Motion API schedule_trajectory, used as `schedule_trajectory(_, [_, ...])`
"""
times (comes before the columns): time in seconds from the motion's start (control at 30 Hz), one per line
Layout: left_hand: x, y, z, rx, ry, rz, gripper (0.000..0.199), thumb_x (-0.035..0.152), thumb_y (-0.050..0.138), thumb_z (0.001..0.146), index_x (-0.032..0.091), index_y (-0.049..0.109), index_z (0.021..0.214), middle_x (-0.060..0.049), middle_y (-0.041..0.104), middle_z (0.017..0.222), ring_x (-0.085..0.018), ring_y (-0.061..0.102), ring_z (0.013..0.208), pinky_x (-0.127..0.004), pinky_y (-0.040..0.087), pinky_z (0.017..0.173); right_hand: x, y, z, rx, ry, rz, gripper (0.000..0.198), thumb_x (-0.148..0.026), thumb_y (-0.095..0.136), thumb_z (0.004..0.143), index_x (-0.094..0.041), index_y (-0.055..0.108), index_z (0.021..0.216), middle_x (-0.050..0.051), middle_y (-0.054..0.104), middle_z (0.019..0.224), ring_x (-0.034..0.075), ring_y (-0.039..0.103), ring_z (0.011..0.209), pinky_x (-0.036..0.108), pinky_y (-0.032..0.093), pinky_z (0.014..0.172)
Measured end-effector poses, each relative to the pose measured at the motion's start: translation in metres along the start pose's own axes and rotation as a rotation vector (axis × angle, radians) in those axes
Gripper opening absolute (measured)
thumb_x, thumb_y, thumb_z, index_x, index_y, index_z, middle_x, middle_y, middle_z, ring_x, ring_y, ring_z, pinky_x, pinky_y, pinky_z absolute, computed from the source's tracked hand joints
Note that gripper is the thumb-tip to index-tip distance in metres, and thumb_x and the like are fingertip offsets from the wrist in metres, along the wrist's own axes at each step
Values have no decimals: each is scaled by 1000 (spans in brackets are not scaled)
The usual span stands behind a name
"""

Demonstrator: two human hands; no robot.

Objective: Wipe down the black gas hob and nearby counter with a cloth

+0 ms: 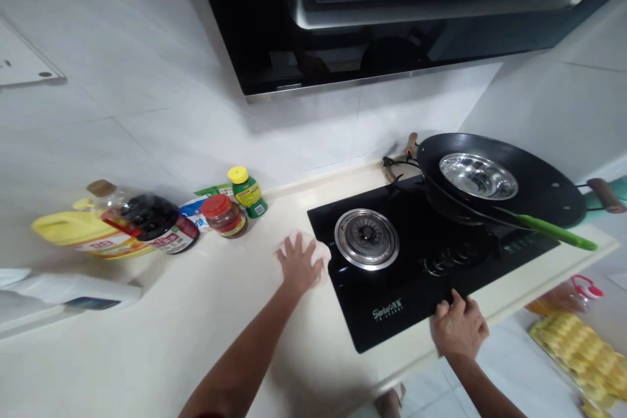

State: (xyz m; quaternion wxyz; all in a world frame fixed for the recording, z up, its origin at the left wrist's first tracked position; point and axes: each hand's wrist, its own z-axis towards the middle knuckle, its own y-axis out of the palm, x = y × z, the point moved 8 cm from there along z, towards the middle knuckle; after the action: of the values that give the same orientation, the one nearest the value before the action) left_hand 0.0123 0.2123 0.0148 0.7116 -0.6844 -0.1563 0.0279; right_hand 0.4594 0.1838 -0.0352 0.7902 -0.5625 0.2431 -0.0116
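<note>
My left hand (298, 264) lies flat with fingers spread on a pale pinkish cloth (321, 253), pressing it to the white countertop (245, 326) just left of the black gas stove (411, 300). My right hand (459, 325) rests at the counter's front edge by the stove, fingers curled and nothing visible in them. The nearer burner (367, 239), round and metal, is bare. On the stove's far side sits a large black wok (539, 186), with a shiny steel bowl (479, 176) inside and a green-handled utensil (556, 230) across its rim.
Along the wall stand a red-lidded jar (224, 215), a green bottle with a yellow cap (248, 192), a dark sauce bottle (159, 222) and a yellow jug (93, 232). A dark range hood (392, 46) hangs above. Yellow packaged goods (578, 353) lie low at right.
</note>
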Motion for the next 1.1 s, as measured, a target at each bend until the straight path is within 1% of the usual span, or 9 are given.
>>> schedule_trajectory(0.17, [36, 19, -114, -64, 112, -38, 68, 62, 56, 90, 40, 49, 154, -8, 31, 175, -49, 18, 160, -75, 22, 120, -1, -1, 0, 31, -13, -1, 52, -39, 35, 99, -15, 56, 141, 23, 49, 146, 37, 41, 143, 60, 28, 118])
schedule_trajectory(0.3, [48, 41, -199, -87, 263, -114, 71, 65, 57, 89, 45, 44, 156, -6, 29, 176, -48, 13, 162, -78, 17, 120, 0, 2, 0, 26, -18, -15, 56, -40, 32, 100, -12, 56, 142, 24, 49, 146, 36, 41, 144, 58, 27, 120])
schedule_trajectory(0.37, [45, 52, -224, -107, 322, -153, 72, 69, 58, 87, 49, 44, 155, -5, 32, 175, -49, 17, 161, -79, 19, 119, 2, 5, 1, 5, 1, -22, 58, -40, 31, 100, -11, 55, 144, 25, 48, 148, 36, 40, 145, 58, 26, 120])
schedule_trajectory(0.43, [35, 56, -229, -114, 339, -171, 72, 71, 60, 84, 50, 48, 152, -5, 35, 173, -49, 22, 160, -77, 24, 118, 4, 10, 2, -39, 25, -24, 58, -40, 31, 100, -11, 54, 145, 25, 47, 149, 36, 38, 147, 58, 26, 120])
schedule_trajectory(0.53, [15, 41, -193, -63, 266, -138, 68, 72, 64, 82, 49, 57, 145, -5, 39, 172, -47, 28, 158, -71, 29, 118, 7, 16, 2, -74, 38, -18, 59, -40, 31, 100, -12, 53, 146, 26, 47, 150, 36, 35, 150, 59, 26, 120])
schedule_trajectory(0.7, [-20, 5, -76, 52, 71, -14, 60, 63, 60, 88, 44, 59, 145, -7, 44, 169, -43, 34, 154, -68, 29, 119, 8, 19, 1, -51, 28, -39, 61, -42, 28, 101, -12, 54, 147, 26, 49, 149, 38, 36, 150, 59, 26, 121])
schedule_trajectory(0.87, [-52, -6, 28, 101, -32, 54, 57, 57, 55, 92, 38, 60, 145, -10, 44, 168, -47, 34, 151, -70, 29, 117, 2, 16, 0, -49, 29, -74, 60, -41, 28, 102, -11, 55, 147, 26, 50, 147, 38, 39, 147, 59, 26, 121])
schedule_trajectory(1.0, [-74, -15, 79, 126, -95, 94, 56, 56, 52, 95, 33, 61, 145, -14, 41, 168, -48, 32, 151, -75, 28, 115, -6, 12, 0, -56, 26, -83, 60, -40, 25, 103, -11, 53, 148, 25, 47, 151, 37, 37, 149, 59, 25, 122])
schedule_trajectory(1.1, [-89, -23, 95, 128, -102, 113, 55, 59, 50, 96, 36, 60, 145, -12, 42, 168, -45, 33, 149, -74, 31, 115, -7, 11, 1, -46, 30, -89, 59, -38, 26, 102, -11, 53, 148, 24, 47, 151, 36, 35, 150, 58, 24, 122])
